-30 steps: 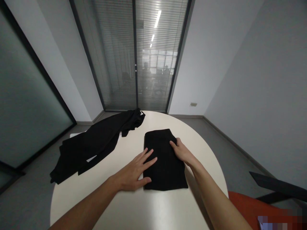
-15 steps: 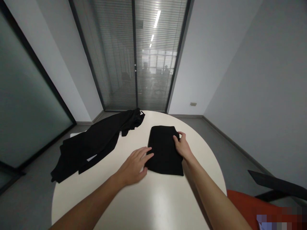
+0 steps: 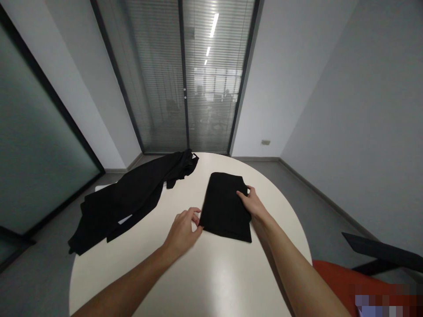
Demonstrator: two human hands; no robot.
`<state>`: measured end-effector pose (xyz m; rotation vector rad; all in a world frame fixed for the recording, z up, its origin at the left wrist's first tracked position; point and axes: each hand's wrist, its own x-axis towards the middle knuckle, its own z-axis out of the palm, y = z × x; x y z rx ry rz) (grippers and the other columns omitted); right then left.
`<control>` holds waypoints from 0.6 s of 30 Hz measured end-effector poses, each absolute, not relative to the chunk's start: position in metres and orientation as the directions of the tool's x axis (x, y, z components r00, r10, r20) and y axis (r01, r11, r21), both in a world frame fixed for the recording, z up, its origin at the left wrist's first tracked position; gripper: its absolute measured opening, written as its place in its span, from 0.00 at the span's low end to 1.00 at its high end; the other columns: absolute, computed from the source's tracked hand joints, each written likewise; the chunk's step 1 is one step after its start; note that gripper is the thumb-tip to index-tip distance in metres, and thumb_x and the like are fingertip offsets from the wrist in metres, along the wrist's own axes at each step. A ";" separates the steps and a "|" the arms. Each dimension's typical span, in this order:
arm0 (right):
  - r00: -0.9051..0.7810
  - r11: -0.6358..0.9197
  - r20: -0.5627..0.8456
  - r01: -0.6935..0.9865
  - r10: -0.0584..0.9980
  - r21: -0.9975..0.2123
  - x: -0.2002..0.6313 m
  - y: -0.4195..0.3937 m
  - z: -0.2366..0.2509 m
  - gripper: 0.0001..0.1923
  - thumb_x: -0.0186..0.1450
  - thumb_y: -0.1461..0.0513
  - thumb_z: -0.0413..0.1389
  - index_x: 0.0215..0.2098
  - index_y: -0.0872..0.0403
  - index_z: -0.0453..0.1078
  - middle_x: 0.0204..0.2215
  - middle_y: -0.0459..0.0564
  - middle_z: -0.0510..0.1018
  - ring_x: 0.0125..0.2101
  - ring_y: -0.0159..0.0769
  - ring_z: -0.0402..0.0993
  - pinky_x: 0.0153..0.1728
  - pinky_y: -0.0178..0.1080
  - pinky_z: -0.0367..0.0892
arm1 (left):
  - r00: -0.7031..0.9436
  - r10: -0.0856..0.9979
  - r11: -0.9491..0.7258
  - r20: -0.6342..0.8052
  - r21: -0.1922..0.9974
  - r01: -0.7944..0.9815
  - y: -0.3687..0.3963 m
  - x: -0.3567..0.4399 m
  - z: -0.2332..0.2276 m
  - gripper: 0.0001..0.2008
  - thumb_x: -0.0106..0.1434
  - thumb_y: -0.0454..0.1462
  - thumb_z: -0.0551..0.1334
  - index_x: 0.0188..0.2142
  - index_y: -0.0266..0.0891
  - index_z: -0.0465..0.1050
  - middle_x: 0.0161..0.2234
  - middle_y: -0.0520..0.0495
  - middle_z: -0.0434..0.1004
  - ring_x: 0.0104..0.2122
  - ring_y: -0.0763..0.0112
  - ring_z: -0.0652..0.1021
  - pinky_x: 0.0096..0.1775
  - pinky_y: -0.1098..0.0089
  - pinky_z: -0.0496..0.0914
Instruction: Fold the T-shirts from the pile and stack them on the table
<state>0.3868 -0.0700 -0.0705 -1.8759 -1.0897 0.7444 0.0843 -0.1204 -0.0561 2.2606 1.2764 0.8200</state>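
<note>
Touching folded black cloth [image 3: 225, 207] | left hand [image 3: 183, 231] | right hand [image 3: 253, 204]

bare table [image 3: 198, 273] near side, unfolded black garment [image 3: 132, 198] blocking left, folded cloth [image 3: 226, 207] centre

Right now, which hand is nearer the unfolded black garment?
Left. The left hand lies between the unfolded black garment and folded black cloth; the right hand is beyond the cloth.
</note>
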 end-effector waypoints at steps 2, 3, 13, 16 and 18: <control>0.440 -0.273 -0.067 0.423 0.896 -0.864 0.390 -0.068 -0.074 0.34 0.65 0.52 0.58 0.64 0.53 0.54 0.38 0.51 0.81 0.36 0.42 0.80 0.39 0.43 0.75 | 0.439 0.851 -0.521 0.286 0.563 0.642 -0.121 0.084 -0.054 0.18 0.57 0.27 0.60 0.46 0.41 0.67 0.34 0.51 0.76 0.39 0.63 0.76 0.46 0.59 0.68; 0.433 -0.261 -0.056 0.432 0.899 -0.863 0.391 -0.068 -0.076 0.33 0.65 0.53 0.59 0.64 0.52 0.55 0.38 0.51 0.82 0.36 0.42 0.80 0.40 0.43 0.75 | 0.466 0.837 -0.545 0.287 0.523 0.656 -0.121 0.084 -0.053 0.18 0.56 0.26 0.59 0.46 0.41 0.68 0.35 0.50 0.75 0.39 0.63 0.76 0.45 0.60 0.68; 0.429 -0.237 -0.051 0.391 0.902 -0.889 0.391 -0.070 -0.079 0.32 0.66 0.49 0.56 0.64 0.52 0.56 0.43 0.54 0.81 0.41 0.44 0.80 0.45 0.45 0.75 | 0.668 0.659 -0.752 0.344 0.274 0.600 -0.128 0.074 -0.032 0.29 0.58 0.32 0.60 0.60 0.40 0.65 0.58 0.39 0.70 0.57 0.53 0.71 0.55 0.52 0.68; 0.404 -0.166 0.006 0.390 0.915 -0.906 0.391 -0.069 -0.080 0.30 0.68 0.54 0.55 0.65 0.49 0.54 0.45 0.52 0.81 0.42 0.42 0.80 0.46 0.45 0.74 | 0.812 0.513 -0.854 0.280 0.264 0.449 -0.128 0.070 -0.036 0.35 0.65 0.38 0.61 0.69 0.47 0.53 0.72 0.44 0.48 0.69 0.52 0.55 0.64 0.49 0.60; 0.373 -0.137 0.014 0.375 0.928 -0.917 0.394 -0.067 -0.078 0.30 0.67 0.58 0.55 0.65 0.49 0.53 0.45 0.51 0.81 0.40 0.40 0.80 0.45 0.44 0.75 | 0.860 0.461 -0.875 0.218 0.274 0.399 -0.127 0.068 -0.039 0.34 0.68 0.42 0.59 0.71 0.50 0.49 0.73 0.46 0.41 0.71 0.51 0.50 0.65 0.47 0.57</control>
